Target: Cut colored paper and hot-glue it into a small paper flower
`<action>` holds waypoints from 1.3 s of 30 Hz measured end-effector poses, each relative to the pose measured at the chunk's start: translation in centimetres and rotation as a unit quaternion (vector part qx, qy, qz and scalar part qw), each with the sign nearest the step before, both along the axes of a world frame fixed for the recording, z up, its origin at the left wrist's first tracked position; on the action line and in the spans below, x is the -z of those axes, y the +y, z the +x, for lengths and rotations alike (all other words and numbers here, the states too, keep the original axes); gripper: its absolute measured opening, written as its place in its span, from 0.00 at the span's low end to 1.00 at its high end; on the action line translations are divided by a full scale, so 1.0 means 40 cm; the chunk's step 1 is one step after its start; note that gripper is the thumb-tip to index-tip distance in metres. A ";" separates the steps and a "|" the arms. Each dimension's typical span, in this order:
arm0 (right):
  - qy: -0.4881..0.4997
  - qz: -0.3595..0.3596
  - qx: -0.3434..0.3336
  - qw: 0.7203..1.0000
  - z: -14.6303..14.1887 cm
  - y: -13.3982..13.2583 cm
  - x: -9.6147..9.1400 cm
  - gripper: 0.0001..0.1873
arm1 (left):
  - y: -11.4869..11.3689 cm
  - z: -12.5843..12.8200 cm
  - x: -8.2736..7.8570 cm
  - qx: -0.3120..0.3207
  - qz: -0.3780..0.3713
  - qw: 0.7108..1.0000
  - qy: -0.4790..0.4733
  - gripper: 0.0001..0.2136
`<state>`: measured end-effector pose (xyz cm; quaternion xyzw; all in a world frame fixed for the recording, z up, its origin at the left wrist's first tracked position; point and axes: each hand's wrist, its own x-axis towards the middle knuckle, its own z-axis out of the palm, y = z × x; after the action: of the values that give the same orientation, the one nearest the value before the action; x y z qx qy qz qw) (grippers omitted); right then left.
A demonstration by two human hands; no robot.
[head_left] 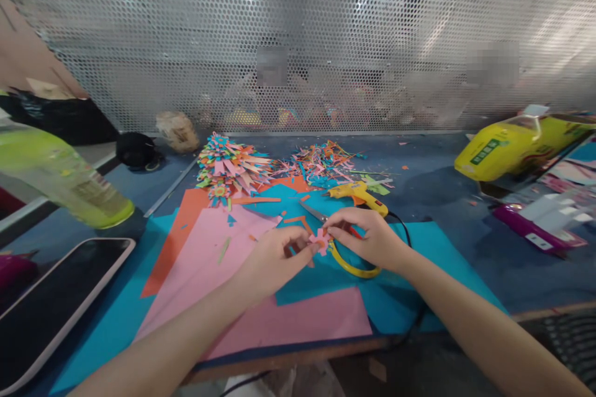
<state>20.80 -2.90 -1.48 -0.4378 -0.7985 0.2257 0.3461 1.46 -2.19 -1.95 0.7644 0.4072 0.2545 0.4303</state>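
Note:
A small pink paper flower [320, 240] is held up between my two hands, above the coloured sheets. My left hand [284, 254] pinches its left edge with thumb and fingertips. On the other side, the fingertips of my right hand [365, 234] grip its upper right edge. Scissors with yellow handles [356, 270] lie partly under my right hand, their blades pointing up and left. Just beyond them rests a yellow glue gun [356, 192]. Beneath my hands are a pink sheet [195, 260], a blue sheet [410, 298] and orange strips.
Behind the sheets stand a pile of folded paper flowers [228, 164] and a heap of thin paper scraps [321, 161]. A phone [60, 304] and a green bottle [60, 173] are at left. A yellow jug [498, 146] and a purple stapler-like object [531, 229] sit at right. Perforated metal [298, 25] closes the back.

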 end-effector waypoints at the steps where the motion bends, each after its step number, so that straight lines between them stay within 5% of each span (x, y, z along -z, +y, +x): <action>1: -0.001 0.006 -0.006 1.000 -0.001 0.000 0.002 0.07 | 0.000 0.000 0.000 0.003 0.000 1.000 0.003 0.12; 7: -0.006 0.023 -0.019 1.000 -0.001 0.001 -0.001 0.06 | 0.001 0.002 -0.001 0.017 0.001 1.000 0.004 0.12; 17: 0.032 -0.104 -0.014 0.994 0.001 0.012 0.024 0.09 | 0.009 0.002 0.009 0.002 0.001 1.000 -0.022 0.13; 29: 0.068 -0.157 -0.032 0.985 0.001 0.017 0.028 0.09 | 0.024 -0.005 0.009 -0.058 0.061 0.994 -0.063 0.11; 34: 0.064 -0.158 -0.038 0.985 0.001 0.020 0.033 0.10 | 0.038 -0.008 0.015 -0.098 -0.044 0.975 -0.196 0.07; 39: 0.055 -0.144 -0.017 0.988 0.005 0.024 0.038 0.12 | 0.045 -0.013 0.011 -0.067 -0.187 0.915 -0.351 0.05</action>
<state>21.01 -1.93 -2.98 -0.4564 -0.7446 0.3681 0.3190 0.94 -0.40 -2.40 0.5022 0.3204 0.4541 0.6626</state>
